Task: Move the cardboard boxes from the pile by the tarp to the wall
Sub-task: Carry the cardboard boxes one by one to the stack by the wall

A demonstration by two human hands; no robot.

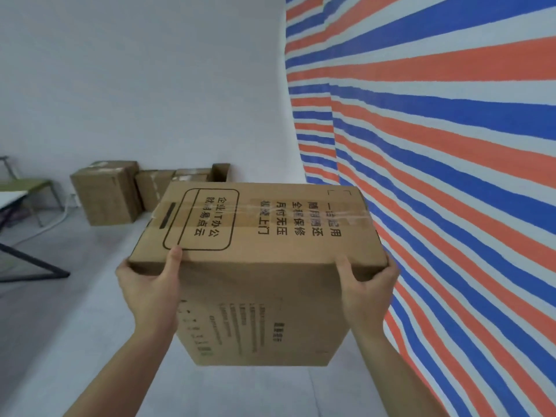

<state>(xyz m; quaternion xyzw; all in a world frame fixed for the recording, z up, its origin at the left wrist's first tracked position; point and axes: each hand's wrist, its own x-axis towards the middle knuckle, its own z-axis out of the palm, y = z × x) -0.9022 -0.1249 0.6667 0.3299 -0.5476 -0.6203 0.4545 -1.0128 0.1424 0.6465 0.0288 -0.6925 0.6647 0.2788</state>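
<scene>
Printed cardboard box (258, 236) is riding between the fingers (343, 267), off the floor (90, 326); left hand (147, 284) and right hand (368, 291) are gripping its near corners, thumbs (174, 258) hooking over the top edge, apparently to steady carriage

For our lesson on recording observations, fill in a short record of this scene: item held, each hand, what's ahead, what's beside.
Held item: taped cardboard box with Chinese print
Left hand: grips its near left corner, thumb on top
Right hand: grips its near right corner, thumb on top
Ahead: other boxes by the white wall
Right side: red, blue and white striped tarp
</scene>
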